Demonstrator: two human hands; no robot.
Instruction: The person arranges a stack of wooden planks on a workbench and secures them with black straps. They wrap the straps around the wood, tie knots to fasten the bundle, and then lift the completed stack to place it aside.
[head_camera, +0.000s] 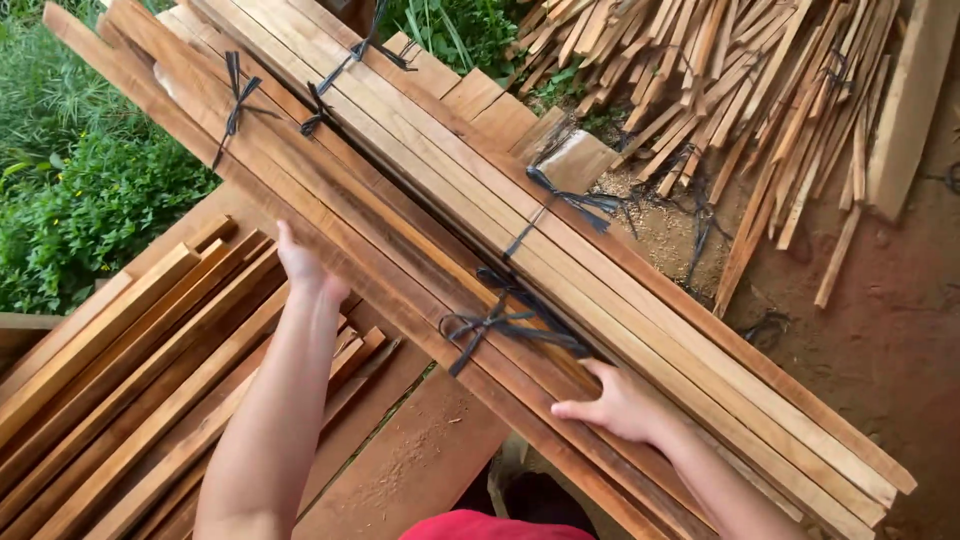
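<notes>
Both hands on the long tied slat bundle (520, 270), running 10 to 4 o'clock across the pic; left hand (305, 268) flat under its edge, right hand (615, 405) palm down w/ fingers spread, nothing gripped; imo the bundle could tip or slide off toward the loose slats (130, 400) at 8 o'clock, since neither hand's actually clamping it & the black ties (500, 320) look slack.

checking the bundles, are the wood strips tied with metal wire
No, the bundled wood strips are tied with flat black straps, knotted near the right hand.

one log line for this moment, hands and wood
left hand: on edge of tied slat bundle | right hand: flat on bundle near black strap | loose slats: lower left
</notes>
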